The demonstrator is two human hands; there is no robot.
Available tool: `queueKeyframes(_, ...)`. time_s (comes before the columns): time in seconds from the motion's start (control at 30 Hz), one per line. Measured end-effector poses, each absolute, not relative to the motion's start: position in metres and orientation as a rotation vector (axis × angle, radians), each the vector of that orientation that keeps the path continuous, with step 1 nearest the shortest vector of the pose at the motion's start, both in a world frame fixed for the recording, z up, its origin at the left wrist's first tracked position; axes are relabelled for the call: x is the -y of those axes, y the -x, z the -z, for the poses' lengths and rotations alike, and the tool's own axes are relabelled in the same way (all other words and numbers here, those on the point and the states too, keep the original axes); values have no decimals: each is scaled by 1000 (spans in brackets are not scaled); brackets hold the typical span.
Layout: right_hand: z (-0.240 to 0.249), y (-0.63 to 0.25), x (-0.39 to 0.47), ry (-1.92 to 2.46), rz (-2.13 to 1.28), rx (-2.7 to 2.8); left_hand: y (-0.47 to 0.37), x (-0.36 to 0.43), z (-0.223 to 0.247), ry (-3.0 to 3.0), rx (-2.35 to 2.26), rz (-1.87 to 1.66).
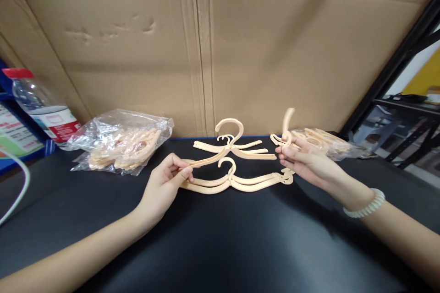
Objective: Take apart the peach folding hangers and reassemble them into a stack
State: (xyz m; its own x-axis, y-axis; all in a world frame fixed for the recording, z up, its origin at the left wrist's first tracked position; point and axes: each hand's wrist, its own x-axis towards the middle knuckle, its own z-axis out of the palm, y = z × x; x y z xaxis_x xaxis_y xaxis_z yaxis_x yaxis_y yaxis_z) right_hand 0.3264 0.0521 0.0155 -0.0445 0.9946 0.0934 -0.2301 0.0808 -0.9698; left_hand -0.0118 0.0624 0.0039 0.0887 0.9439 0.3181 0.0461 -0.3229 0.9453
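My left hand [168, 181] pinches the left arm end of a cream plastic clothes hanger [209, 161], whose hook stands up in the middle. Between the fingers of my right hand [305, 160] is a cream curved piece [287, 121], its bent tip pointing up; its lower part is partly hidden by the fingers. The right end of the held hanger stops just short of those fingers. In front lies a folded cream hanger [256, 187] with a flat shaped piece [287, 176] at its right end. More hanger arms [247, 145] lie behind the held one.
A clear bag of cream parts [134, 146] lies at the left, and another bag of parts [323, 142] sits behind my right hand. A red-capped bottle [44, 105] stands far left near a white cable [24, 187]. Cardboard [137, 64] walls off the back of the black table [220, 242].
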Motion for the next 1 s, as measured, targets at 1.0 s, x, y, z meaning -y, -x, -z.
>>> queueKeyframes(1.0,-17,-328,-49,999,-1646,1147,12,-61,-3,-1531,-1009,-1343)
